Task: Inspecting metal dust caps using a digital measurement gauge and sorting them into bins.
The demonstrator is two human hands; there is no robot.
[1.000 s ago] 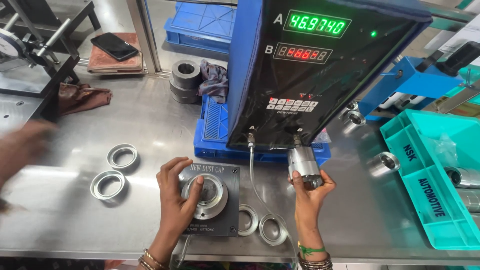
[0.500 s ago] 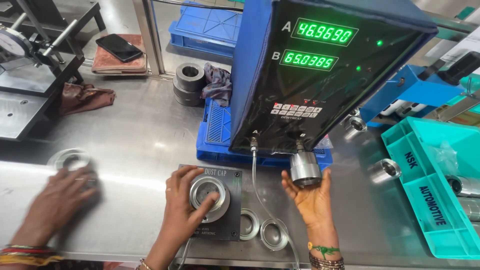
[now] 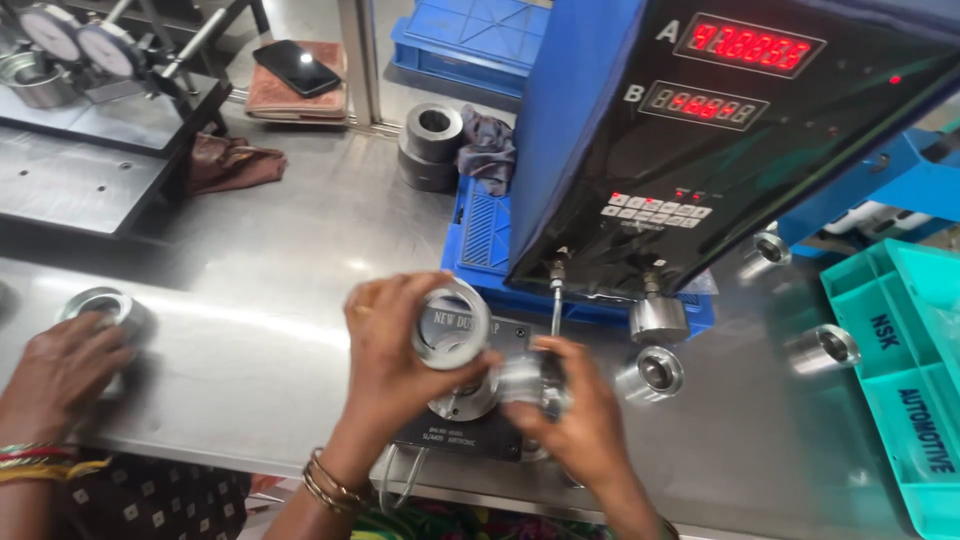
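The steel counter (image 3: 260, 330) spreads under both hands, and the tall gauge unit (image 3: 700, 150) with its two red number displays stands just beyond the right hand, tilted over a blue tray (image 3: 480, 240). A teal bin (image 3: 900, 380) lies well out to the right of the right hand. A dark fixture plate (image 3: 470, 435) with a round seat is found directly beneath the two hands.

A co-worker's hand (image 3: 60, 375) is seen far to the left of the left hand, laid over a metal ring (image 3: 100, 305) on the counter.

The left hand (image 3: 400, 350) is closed around a bright bearing ring (image 3: 452, 322), which is lifted just above the fixture seat with its bore tilted toward the camera. The right hand (image 3: 580, 415) is curled about a blurred metal piece (image 3: 525, 380), pressed close against the left; what kind of part it is cannot be told. Two similar steel rings (image 3: 650, 372) (image 3: 822, 347) rest just beyond and to the right of the right hand.

It is judged that a ring is being changed on the seat. The step would be done well if the ring were held by its outer edge, brought level before being lowered squarely, and kept clear of the thin probe (image 3: 553, 300) hanging just beyond the fingers.
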